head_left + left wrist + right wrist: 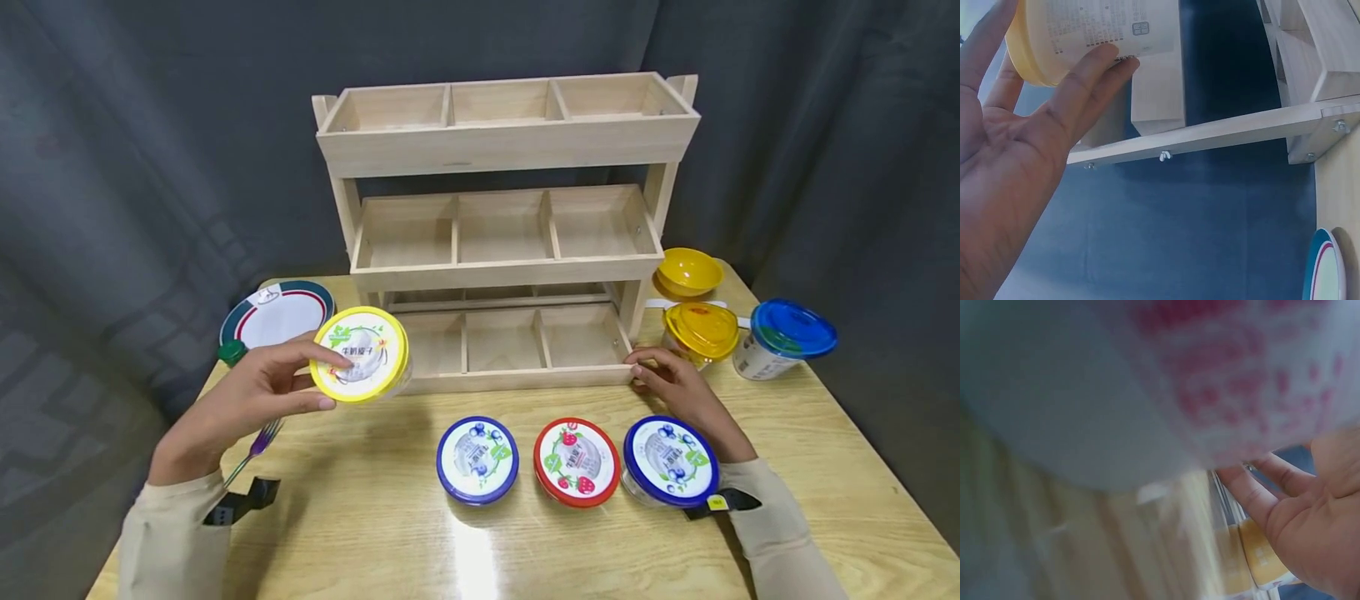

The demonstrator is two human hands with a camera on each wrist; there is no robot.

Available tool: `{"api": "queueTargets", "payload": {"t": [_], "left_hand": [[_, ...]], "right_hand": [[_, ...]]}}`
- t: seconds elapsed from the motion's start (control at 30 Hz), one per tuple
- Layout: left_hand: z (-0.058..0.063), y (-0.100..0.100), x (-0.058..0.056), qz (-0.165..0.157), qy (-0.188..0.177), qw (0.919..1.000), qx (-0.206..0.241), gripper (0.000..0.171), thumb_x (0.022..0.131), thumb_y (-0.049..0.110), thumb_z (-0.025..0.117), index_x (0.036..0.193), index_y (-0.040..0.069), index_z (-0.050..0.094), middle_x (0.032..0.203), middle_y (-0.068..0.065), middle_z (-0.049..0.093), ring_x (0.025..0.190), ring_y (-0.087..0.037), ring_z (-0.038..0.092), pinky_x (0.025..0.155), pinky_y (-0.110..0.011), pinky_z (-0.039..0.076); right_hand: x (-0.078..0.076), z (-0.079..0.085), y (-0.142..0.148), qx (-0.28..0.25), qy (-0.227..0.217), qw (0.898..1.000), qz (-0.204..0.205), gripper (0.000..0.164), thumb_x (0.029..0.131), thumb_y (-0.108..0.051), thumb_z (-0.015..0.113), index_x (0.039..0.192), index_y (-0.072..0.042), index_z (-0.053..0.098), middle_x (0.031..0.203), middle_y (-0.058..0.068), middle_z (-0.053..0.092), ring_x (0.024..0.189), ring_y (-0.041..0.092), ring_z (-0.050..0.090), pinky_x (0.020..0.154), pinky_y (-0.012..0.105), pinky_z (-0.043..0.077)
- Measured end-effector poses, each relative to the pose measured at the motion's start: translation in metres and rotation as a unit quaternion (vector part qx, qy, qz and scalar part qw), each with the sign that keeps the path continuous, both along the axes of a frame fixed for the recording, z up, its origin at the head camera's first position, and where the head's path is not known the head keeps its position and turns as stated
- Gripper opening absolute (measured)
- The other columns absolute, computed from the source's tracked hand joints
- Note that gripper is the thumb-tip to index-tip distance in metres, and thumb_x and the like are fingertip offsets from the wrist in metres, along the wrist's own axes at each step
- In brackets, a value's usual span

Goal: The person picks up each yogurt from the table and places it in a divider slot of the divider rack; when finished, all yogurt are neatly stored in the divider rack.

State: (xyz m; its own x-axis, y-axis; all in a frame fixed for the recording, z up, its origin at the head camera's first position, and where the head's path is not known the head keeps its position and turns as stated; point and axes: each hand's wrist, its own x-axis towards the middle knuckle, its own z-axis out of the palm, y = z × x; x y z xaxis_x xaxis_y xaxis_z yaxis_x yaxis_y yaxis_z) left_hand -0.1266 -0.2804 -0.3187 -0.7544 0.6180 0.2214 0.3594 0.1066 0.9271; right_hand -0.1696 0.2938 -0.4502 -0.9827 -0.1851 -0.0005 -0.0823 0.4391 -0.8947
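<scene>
I'm gripping the yellow-lidded tub [369,343] with left fingers [321,353], eight o'clock. Right fingers [655,357] are touching the wooden rack [510,274], four o'clock; grip unclear.

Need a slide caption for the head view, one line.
Left hand holds a yellow-lidded jar near a wooden rack, right hand at its lower corner, three more jars in a row on the table.
</scene>
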Motion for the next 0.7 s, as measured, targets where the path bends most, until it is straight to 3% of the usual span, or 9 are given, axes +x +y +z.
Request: {"api": "queueTargets", "payload": {"t": [0.23, 0.63, 0.7], "left_hand": [[0.012, 0.003, -0.003, 0.018, 0.001, 0.9998, -0.008, 0.042, 0.098, -0.01, 0.075, 0.138, 0.002, 0.07, 0.136, -0.008, 0.06, 0.103, -0.02, 0.072, 0.085, -0.028, 0.063], [0.028, 0.003, -0.009, 0.048, 0.039, 0.9981, -0.005, 0.044, 0.093, -0.02, 0.072, 0.134, -0.003, 0.069, 0.139, -0.011, 0.054, 0.1, -0.016, 0.072, 0.084, -0.025, 0.062], [0.032, 0.004, -0.01, 0.054, 0.05, 0.9973, -0.001, 0.047, 0.092, -0.023, 0.072, 0.134, -0.002, 0.07, 0.138, -0.01, 0.056, 0.096, -0.015, 0.072, 0.068, -0.02, 0.059]], "right_hand": [[0.003, -0.002, 0.003, -0.003, -0.006, 1.0, -0.008, 0.034, 0.115, -0.016, 0.056, 0.143, 0.003, 0.061, 0.152, 0.024, 0.049, 0.12, 0.037, 0.065, 0.091, 0.02, 0.059], [0.004, 0.001, 0.0, -0.012, -0.008, 1.0, -0.006, 0.035, 0.115, -0.017, 0.057, 0.143, 0.004, 0.061, 0.157, 0.026, 0.044, 0.124, 0.039, 0.063, 0.094, 0.021, 0.058], [0.004, 0.001, -0.001, -0.016, -0.001, 1.0, -0.001, 0.035, 0.115, -0.016, 0.057, 0.142, 0.005, 0.061, 0.157, 0.027, 0.045, 0.122, 0.036, 0.064, 0.094, 0.021, 0.058]]}}
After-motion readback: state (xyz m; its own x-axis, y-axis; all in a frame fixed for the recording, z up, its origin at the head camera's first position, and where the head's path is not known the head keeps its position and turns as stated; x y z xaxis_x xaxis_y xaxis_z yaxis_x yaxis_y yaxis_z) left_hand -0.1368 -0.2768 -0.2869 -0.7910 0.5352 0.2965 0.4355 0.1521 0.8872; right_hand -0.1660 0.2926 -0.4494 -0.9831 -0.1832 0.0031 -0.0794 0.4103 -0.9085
